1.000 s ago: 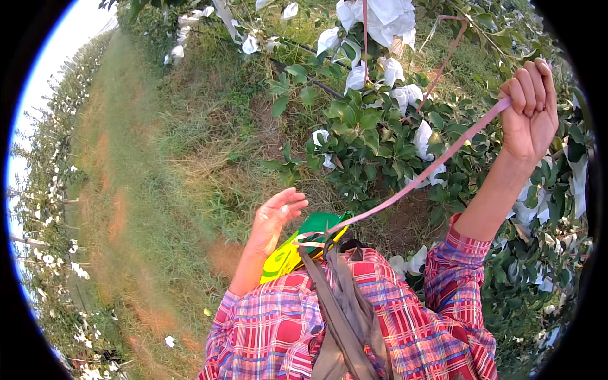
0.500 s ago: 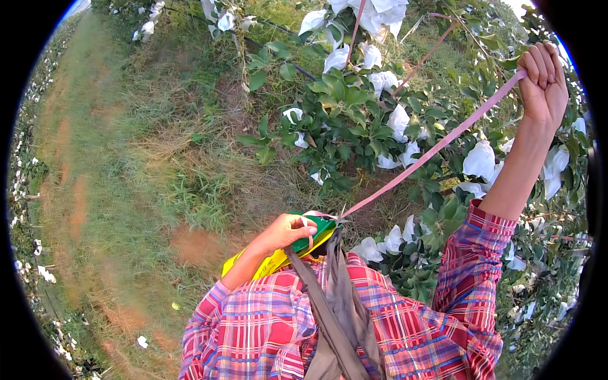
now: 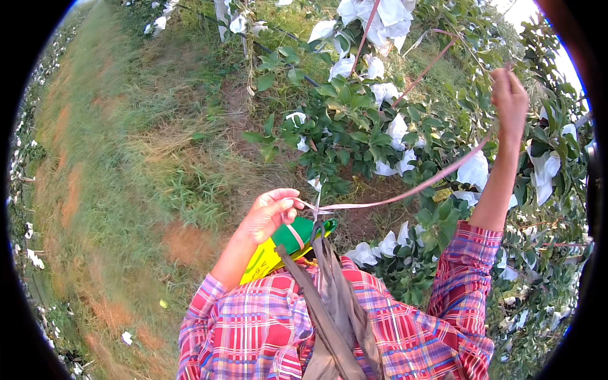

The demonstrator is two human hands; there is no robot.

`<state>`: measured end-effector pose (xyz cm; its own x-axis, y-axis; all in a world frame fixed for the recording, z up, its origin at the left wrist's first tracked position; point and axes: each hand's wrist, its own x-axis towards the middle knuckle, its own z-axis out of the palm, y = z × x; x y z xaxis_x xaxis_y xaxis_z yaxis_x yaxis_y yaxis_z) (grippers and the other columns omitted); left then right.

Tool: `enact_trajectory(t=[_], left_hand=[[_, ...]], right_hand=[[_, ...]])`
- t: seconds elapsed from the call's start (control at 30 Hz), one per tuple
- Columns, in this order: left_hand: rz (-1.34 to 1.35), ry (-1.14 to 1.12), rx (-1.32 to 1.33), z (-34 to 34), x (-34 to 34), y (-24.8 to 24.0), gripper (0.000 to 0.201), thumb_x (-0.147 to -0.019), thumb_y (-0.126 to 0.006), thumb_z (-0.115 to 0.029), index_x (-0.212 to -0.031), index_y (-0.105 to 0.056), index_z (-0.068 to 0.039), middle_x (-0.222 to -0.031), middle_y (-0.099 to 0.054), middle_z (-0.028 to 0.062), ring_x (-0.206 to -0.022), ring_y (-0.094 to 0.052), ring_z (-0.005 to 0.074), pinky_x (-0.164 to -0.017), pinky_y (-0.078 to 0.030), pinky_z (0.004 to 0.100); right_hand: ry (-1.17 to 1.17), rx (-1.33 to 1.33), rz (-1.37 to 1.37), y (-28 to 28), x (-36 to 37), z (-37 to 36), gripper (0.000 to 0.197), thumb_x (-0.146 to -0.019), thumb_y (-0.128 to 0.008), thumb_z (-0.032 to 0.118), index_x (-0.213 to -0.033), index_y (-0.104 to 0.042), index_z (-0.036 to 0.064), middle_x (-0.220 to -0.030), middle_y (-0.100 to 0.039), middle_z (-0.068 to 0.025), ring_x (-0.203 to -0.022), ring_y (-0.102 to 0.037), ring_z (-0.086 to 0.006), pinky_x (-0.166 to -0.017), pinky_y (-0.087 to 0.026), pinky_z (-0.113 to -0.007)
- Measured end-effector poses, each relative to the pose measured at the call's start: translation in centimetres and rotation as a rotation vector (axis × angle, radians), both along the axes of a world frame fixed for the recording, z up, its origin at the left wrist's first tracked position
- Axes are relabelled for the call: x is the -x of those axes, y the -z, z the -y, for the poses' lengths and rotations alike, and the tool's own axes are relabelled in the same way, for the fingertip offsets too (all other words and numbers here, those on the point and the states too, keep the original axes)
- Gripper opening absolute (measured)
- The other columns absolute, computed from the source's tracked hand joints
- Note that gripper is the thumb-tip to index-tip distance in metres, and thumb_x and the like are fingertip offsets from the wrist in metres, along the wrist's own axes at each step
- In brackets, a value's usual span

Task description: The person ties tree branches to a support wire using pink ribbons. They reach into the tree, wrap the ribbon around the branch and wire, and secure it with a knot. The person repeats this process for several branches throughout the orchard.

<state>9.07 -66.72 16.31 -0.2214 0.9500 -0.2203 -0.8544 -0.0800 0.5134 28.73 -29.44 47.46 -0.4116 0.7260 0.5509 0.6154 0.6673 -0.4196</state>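
My left hand (image 3: 269, 215), at the chest, pinches one end of a pink ribbon (image 3: 405, 192) between thumb and fingers. A loop of it hangs below over a green and yellow plastic packet (image 3: 259, 261). Beside these fingers stands a thin, pointed metal tool (image 3: 316, 212) that looks like scissors, above a grey-brown cloth strap (image 3: 329, 297); the ribbon crosses it. From there the ribbon runs slack toward my right hand (image 3: 510, 101), which is raised and closed at the upper right. Its grip on the ribbon's far end is partly hidden by the fingers.
Leafy branches (image 3: 348, 120) with white fruit bags (image 3: 383, 19) fill the middle and right. More pink ribbons (image 3: 425, 71) are strung among them. Grass (image 3: 183, 145) with bare reddish soil lies to the left, and a thin post (image 3: 245, 44) stands at the back.
My right hand has come down and to the left, and the taut ribbon has gone slack. My left hand has risen and shifted left, farther from the packet. The pointed tool has moved left.
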Motion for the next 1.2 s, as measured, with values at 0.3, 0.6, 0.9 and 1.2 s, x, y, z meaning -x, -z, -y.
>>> enact_trajectory(t=[0.3, 0.6, 0.9, 1.2], left_hand=[[0.069, -0.267, 0.098, 0.2, 1.0, 1.1, 0.029, -0.086, -0.054, 0.003, -0.114, -0.057, 0.001, -0.107, -0.062, 0.0231, -0.072, -0.059, 0.0141, -0.061, -0.050, 0.0251], [0.104, -0.607, -0.092, 2.5, 9.2, -0.4, 0.033, -0.089, -0.052, 0.001, -0.121, -0.052, -0.002, -0.116, -0.059, 0.0202, -0.063, -0.052, 0.0087, -0.055, -0.043, 0.0224], [-0.083, -0.891, -0.477, 13.9, 20.4, -9.9, 0.032, -0.096, -0.041, -0.002, -0.127, -0.041, 0.004, -0.121, -0.055, 0.0215, -0.052, -0.037, 0.0078, -0.048, -0.033, 0.0201], [-0.530, -0.489, -0.060, 9.7, 9.2, -12.8, 0.030, -0.089, -0.054, -0.004, -0.119, -0.058, -0.003, -0.090, -0.067, 0.0135, -0.041, -0.040, 0.0014, -0.036, -0.032, 0.0143]], right_hand=[[-1.244, 0.437, 0.568, 14.2, 3.4, 21.3, 0.040, -0.077, -0.062, 0.009, -0.116, -0.056, 0.0103, -0.089, -0.065, -0.0098, -0.074, -0.064, -0.0297, -0.066, -0.051, -0.039], [-1.274, 0.592, 0.769, 20.3, -1.1, 23.2, 0.017, -0.083, -0.053, 0.011, -0.096, -0.063, 0.0095, -0.084, -0.062, -0.0099, -0.077, -0.061, -0.0326, -0.066, -0.048, -0.042], [-0.958, 0.789, 0.667, 15.7, -6.9, 20.0, 0.014, -0.080, -0.052, 0.009, -0.088, -0.062, 0.0036, -0.073, -0.062, -0.0152, -0.068, -0.061, -0.0345, -0.061, -0.047, -0.041], [-0.827, 0.757, 0.249, 14.4, -4.0, 20.6, 0.042, -0.075, -0.055, -0.004, -0.117, -0.055, 0.0005, -0.082, -0.064, -0.0081, -0.066, -0.062, -0.0156, -0.064, -0.050, -0.028]])
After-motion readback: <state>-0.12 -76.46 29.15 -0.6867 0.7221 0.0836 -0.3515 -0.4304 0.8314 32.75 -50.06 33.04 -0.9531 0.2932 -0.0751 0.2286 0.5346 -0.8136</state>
